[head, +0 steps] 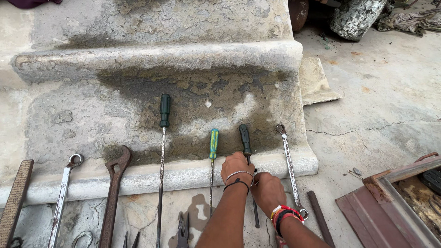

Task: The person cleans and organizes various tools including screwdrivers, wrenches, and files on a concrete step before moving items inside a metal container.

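My left hand [236,166] rests on the lower end of a short dark green-handled screwdriver [245,139] that leans against a concrete step [151,174]. My right hand [268,189] is curled in a fist just below and to the right, around that screwdriver's shaft [255,214]. Both wrists wear bracelets. A blue-and-yellow-handled screwdriver [213,144] leans just left of my left hand. A slim ring spanner [289,165] leans just right of my right hand.
More tools lean in a row on the step: a file [16,197], a silver spanner [63,195], a rusty wrench [115,183], a long green-handled screwdriver [163,138]. Pliers [183,228] and a rusty rod [320,217] lie on the ground. A rusty metal box [386,209] sits right.
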